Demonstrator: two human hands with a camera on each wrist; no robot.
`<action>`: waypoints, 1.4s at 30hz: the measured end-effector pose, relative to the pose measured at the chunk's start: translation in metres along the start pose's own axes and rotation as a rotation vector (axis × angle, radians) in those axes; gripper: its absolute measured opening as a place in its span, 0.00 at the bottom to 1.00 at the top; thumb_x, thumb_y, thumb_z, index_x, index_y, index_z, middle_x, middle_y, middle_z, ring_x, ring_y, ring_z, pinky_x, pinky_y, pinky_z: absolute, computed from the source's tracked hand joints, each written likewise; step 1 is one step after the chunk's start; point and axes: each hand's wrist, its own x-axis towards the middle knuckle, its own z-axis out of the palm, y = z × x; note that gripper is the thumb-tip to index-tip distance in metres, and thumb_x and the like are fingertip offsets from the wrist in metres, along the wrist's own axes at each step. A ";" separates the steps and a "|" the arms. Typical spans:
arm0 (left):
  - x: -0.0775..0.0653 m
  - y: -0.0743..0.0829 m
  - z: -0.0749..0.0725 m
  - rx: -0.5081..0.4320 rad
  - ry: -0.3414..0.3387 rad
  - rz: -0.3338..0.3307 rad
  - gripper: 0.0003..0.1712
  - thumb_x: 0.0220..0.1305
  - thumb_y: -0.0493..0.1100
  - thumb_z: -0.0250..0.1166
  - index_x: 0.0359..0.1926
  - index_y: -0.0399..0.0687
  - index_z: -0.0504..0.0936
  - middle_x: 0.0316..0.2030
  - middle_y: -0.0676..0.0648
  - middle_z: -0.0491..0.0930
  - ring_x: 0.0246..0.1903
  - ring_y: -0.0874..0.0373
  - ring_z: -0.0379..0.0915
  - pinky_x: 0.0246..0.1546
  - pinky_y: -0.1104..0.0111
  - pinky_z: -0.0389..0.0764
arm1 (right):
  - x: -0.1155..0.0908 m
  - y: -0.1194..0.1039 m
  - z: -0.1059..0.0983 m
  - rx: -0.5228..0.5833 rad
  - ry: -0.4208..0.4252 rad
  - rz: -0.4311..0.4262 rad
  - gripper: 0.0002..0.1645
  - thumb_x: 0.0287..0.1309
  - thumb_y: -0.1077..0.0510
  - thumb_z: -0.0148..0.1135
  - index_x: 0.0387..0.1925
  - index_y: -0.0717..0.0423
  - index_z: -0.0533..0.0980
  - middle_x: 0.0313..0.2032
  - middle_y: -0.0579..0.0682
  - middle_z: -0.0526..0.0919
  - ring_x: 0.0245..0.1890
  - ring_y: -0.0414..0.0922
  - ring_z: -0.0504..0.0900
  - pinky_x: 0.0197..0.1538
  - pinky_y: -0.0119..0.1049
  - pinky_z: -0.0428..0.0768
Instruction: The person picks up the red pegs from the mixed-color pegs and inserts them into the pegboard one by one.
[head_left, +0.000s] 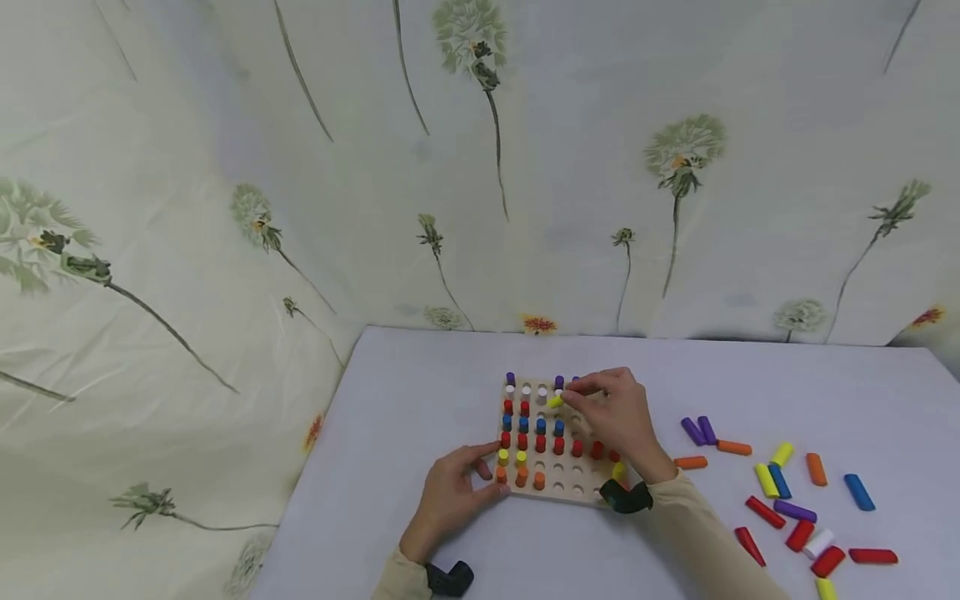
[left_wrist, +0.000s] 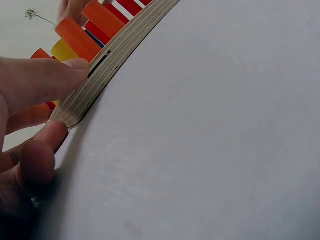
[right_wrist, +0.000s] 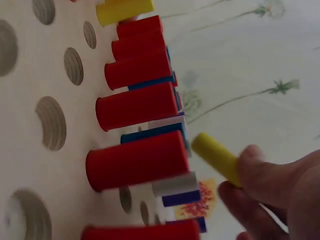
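Note:
A wooden pegboard (head_left: 550, 477) lies on the table with rows of coloured pegs upright in its holes. My left hand (head_left: 453, 493) holds the board's near left corner. In the left wrist view its thumb presses the front edge beside orange pegs (left_wrist: 78, 40). Above the board's far half, my right hand (head_left: 618, 417) pinches a yellow peg (right_wrist: 218, 159) between thumb and fingers. That peg is tilted and apart from the holes in the right wrist view. Red pegs (right_wrist: 137, 157) stand in a row near it. My right forearm hides part of the board's right side.
Loose pegs lie scattered right of the board, among them purple (head_left: 692, 432), orange (head_left: 733, 447), blue (head_left: 858, 492), red (head_left: 873, 556) and white (head_left: 818, 543) ones. A flower-patterned cloth (head_left: 570, 167) hangs behind the white table (head_left: 375, 417).

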 end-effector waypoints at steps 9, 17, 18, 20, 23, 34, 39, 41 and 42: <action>-0.007 0.006 0.001 0.025 -0.017 0.013 0.32 0.57 0.51 0.81 0.63 0.56 0.86 0.33 0.56 0.82 0.20 0.71 0.60 0.22 0.77 0.62 | -0.002 0.009 0.016 -0.072 -0.151 0.022 0.04 0.61 0.56 0.79 0.36 0.51 0.91 0.32 0.44 0.91 0.37 0.43 0.86 0.48 0.43 0.79; -0.003 0.004 -0.003 0.041 0.003 0.042 0.32 0.58 0.51 0.81 0.64 0.57 0.85 0.33 0.58 0.81 0.20 0.72 0.61 0.22 0.77 0.63 | 0.002 0.004 0.018 -0.107 -0.067 0.019 0.07 0.61 0.54 0.79 0.37 0.54 0.91 0.35 0.50 0.87 0.45 0.50 0.72 0.46 0.44 0.66; -0.003 0.004 -0.003 0.035 0.006 0.047 0.32 0.58 0.51 0.81 0.64 0.57 0.86 0.33 0.57 0.81 0.20 0.72 0.61 0.22 0.77 0.63 | 0.003 0.004 0.018 -0.113 -0.059 0.021 0.08 0.61 0.54 0.79 0.37 0.54 0.91 0.35 0.51 0.87 0.45 0.50 0.69 0.45 0.44 0.63; -0.002 0.003 -0.003 0.023 0.010 0.059 0.32 0.57 0.50 0.81 0.64 0.56 0.86 0.33 0.57 0.82 0.19 0.72 0.60 0.21 0.77 0.63 | 0.005 0.004 0.017 -0.132 -0.050 0.025 0.08 0.61 0.53 0.79 0.36 0.54 0.91 0.35 0.51 0.88 0.44 0.50 0.69 0.45 0.44 0.62; 0.000 0.001 -0.002 0.012 0.013 0.064 0.32 0.57 0.49 0.82 0.63 0.55 0.86 0.33 0.56 0.82 0.19 0.72 0.60 0.20 0.77 0.62 | 0.008 0.004 0.015 -0.142 -0.063 0.025 0.09 0.61 0.53 0.79 0.37 0.55 0.91 0.35 0.52 0.90 0.44 0.50 0.69 0.46 0.45 0.62; -0.002 0.003 0.001 0.041 0.015 0.021 0.33 0.58 0.52 0.81 0.65 0.57 0.85 0.33 0.58 0.81 0.20 0.71 0.61 0.21 0.77 0.63 | 0.017 -0.002 -0.024 -0.064 0.010 -0.093 0.08 0.68 0.56 0.71 0.41 0.56 0.91 0.34 0.52 0.92 0.37 0.53 0.78 0.43 0.43 0.67; -0.004 0.007 0.003 0.063 0.023 -0.017 0.33 0.58 0.53 0.81 0.65 0.58 0.85 0.33 0.58 0.81 0.20 0.69 0.61 0.22 0.76 0.63 | 0.023 0.004 -0.085 -0.136 -0.092 -0.013 0.17 0.72 0.46 0.68 0.46 0.55 0.90 0.40 0.53 0.93 0.45 0.53 0.84 0.50 0.52 0.76; -0.004 0.009 0.004 0.066 0.019 -0.018 0.33 0.59 0.54 0.81 0.65 0.58 0.85 0.33 0.58 0.81 0.21 0.69 0.62 0.22 0.76 0.64 | 0.020 0.013 -0.117 -0.191 -0.185 0.061 0.22 0.72 0.41 0.66 0.47 0.54 0.89 0.42 0.53 0.92 0.49 0.55 0.82 0.54 0.56 0.76; -0.004 0.009 0.005 0.065 0.018 -0.018 0.33 0.59 0.54 0.81 0.65 0.58 0.85 0.33 0.58 0.81 0.20 0.69 0.62 0.22 0.76 0.64 | 0.018 0.020 -0.131 -0.219 -0.229 0.092 0.23 0.71 0.39 0.66 0.48 0.54 0.89 0.43 0.53 0.92 0.50 0.56 0.82 0.53 0.57 0.77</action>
